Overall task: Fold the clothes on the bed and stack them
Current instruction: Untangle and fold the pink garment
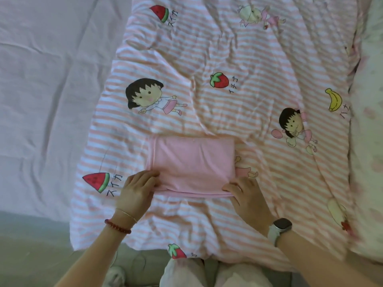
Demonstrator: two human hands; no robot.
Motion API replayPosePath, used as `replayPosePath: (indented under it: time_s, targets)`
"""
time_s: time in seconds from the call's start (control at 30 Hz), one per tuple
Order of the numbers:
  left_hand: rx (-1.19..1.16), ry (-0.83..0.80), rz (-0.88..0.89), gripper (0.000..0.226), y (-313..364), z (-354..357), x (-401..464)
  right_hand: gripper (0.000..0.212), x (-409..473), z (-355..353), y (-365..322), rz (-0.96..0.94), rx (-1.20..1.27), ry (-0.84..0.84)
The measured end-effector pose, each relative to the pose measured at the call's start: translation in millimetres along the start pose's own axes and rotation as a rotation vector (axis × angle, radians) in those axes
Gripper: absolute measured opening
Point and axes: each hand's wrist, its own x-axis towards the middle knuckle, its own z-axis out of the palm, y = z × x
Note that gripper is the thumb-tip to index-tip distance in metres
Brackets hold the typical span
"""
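A pink garment (192, 164), folded into a rectangle, lies low in the centre of the frame on a striped cartoon quilt (238, 59). The left hand (136, 189) pinches its lower left corner and the right hand (246, 193) its lower right. A plain pink sheet (45, 79) fills the left side.

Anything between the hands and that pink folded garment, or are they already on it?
Nothing visible stands between. The left hand and right hand both already grip the near corners of the pink folded garment, which lies flat on the striped quilt.
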Motion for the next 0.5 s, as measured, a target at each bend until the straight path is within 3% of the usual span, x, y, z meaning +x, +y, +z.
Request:
replayPosePath:
  time_s: [0.2,0.27,0.37,0.43,0.5]
  targets:
    - [0.048,-0.227,-0.091,0.023,9,0,-6,0.014,-12,10,-9,0.096,-0.076,-0.144]
    - [0.029,-0.164,-0.113,0.029,15,-1,2,0.013,-7,9,-14,0.127,-0.063,-0.137]
    - [0.04,0.01,-0.127,0.032,29,4,31,0.025,17,12,-22,0.157,-0.06,0.024]
    - [0.114,0.012,-0.108,0.041,39,14,54,0.035,43,21,-27,0.186,-0.122,0.043]
    - [0.181,-0.07,-0.086,0.049,44,28,69,0.047,67,34,-28,0.224,-0.176,-0.068]
